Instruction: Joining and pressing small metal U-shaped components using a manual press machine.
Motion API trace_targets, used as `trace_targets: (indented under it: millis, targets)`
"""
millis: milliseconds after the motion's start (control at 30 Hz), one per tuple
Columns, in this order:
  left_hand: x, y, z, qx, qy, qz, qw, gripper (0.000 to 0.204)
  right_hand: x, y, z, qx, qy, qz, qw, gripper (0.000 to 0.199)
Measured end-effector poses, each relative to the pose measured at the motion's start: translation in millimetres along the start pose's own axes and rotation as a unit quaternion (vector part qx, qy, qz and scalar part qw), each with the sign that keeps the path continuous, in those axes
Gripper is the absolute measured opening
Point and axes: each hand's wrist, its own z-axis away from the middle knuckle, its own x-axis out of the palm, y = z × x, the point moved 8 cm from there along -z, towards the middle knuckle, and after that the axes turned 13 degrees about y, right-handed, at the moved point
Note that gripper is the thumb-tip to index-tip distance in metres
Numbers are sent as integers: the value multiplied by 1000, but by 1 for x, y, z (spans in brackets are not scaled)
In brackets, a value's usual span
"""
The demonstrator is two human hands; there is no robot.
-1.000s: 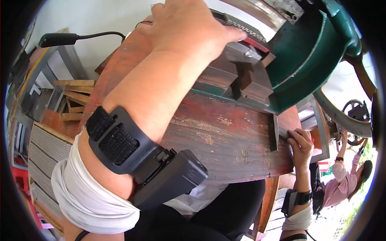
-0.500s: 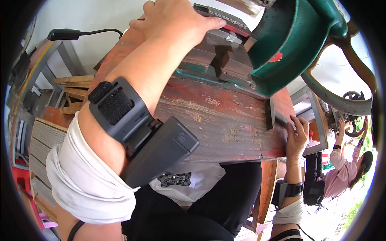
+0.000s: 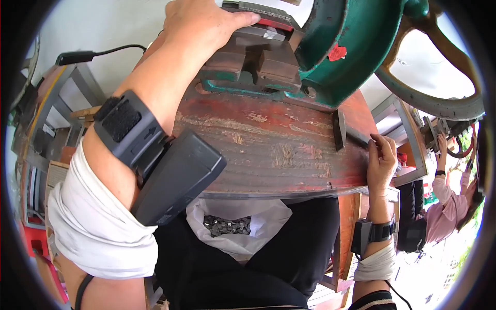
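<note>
At the top, my left hand [image 3: 199, 23] reaches over the green press [image 3: 361, 51]. Its thumb lies stretched along the near edge of a toothed metal block [image 3: 266, 18] with a red side. The other fingers are bent or cut off by the upper edge, so their grip is hidden. Under that block sit notched steel blocks [image 3: 279, 67]. On the right of the wooden bench top [image 3: 248, 139] lies a hammer [image 3: 339, 130], its head toward the press. My right hand [image 3: 381, 163] rests at the bench's right edge, loosely closed on the handle end.
A white bag [image 3: 271, 214] with many small dark metal pieces hangs open at my lap. The press's large curved wheel [image 3: 429, 106] arches at the upper right. Another person in pink [image 3: 447, 212] works farther right. Metal frames [image 3: 67, 103] stand at the left.
The whole view has shifted, so the press and bench appear lower left to upper left by a little, and more of the bag shows. Both hands keep about the same places on the bench.
</note>
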Motion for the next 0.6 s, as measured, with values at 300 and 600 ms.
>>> trace_targets:
  millis: [300,600]
  targets:
    - [-51,-60,4,-101,-31,169,980,66,2,0,-2,-1,4,6,1000,11]
    - [-96,-96,120,55,-138,-36,988,48,15,-16,0,-48,-60,49,996,11]
